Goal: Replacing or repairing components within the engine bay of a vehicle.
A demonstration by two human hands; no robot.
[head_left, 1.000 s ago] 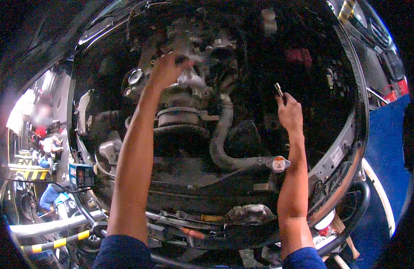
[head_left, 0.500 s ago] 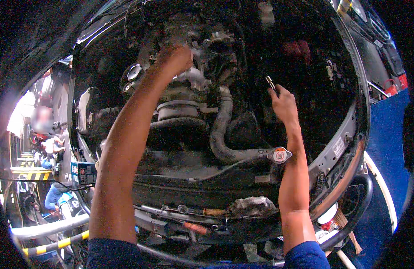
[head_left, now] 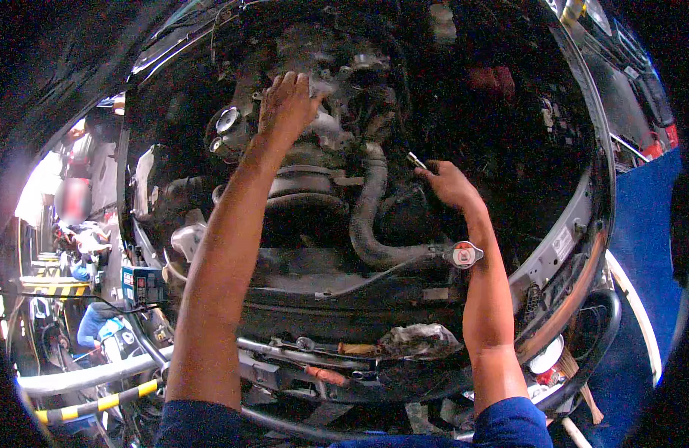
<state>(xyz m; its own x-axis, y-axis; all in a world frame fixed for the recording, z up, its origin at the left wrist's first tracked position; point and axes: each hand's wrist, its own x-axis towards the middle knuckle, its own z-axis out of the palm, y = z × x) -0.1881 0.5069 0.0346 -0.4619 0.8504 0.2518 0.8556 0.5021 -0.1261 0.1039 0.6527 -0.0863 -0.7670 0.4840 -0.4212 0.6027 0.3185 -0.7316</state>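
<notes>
My left hand (head_left: 287, 107) lies on top of the engine (head_left: 326, 123), back of the hand up and fingers slightly apart; what is under the fingertips is hidden. In my right hand (head_left: 454, 184) is a slim silver socket tool (head_left: 415, 160), its tip pointing up and left over the dark space beside the engine. The fingers are closed round its near end, and the rest of it is hidden. Below that hand a thick radiator hose (head_left: 368, 205) curves down to a silver radiator cap (head_left: 464, 255), close by my right forearm.
Along the front of the engine bay lie a screwdriver with an orange handle (head_left: 326, 375), another wooden-coloured handle (head_left: 358, 349) and a crumpled clear plastic bag (head_left: 421, 341). A blue box (head_left: 141, 284) stands at the left. Striped yellow-black bars (head_left: 98, 408) and people are further left.
My left hand has turned from a closed shape to lying with its fingers forward on the engine. My right hand has moved left and a little nearer with the tool, which now tilts more leftward.
</notes>
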